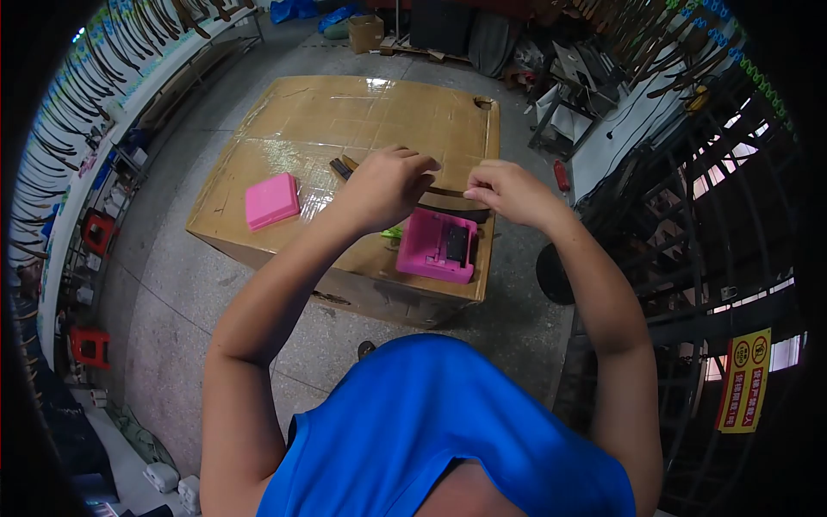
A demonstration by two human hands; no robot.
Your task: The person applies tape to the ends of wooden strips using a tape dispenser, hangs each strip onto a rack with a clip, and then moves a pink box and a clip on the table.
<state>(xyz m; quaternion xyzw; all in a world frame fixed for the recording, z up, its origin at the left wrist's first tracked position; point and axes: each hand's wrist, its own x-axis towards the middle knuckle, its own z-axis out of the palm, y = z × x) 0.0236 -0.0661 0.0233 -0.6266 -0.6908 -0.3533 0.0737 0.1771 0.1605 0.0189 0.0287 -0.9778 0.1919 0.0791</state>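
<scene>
My left hand (389, 188) is raised over the cardboard-covered table, its fingers curled in a pinch. Facing it, my right hand (510, 193) has its thumb and fingertips pressed together. A narrow dark brown strap (446, 193) runs across the gap between the two hands, and a wider black strap (452, 211) curves below it. I cannot tell what the fingertips hold. Just below the hands sits an open pink case (416, 246) with a black block (457, 243) inside. Something bright green (393, 232) shows beside the case, partly behind my left wrist.
A pink box (272, 201) lies at the table's left side. Dark and tan pieces (343, 167) lie behind my left hand. The cardboard top (345, 103) has taped edges. Red stools (90, 346) stand far left, and a metal grille is at right.
</scene>
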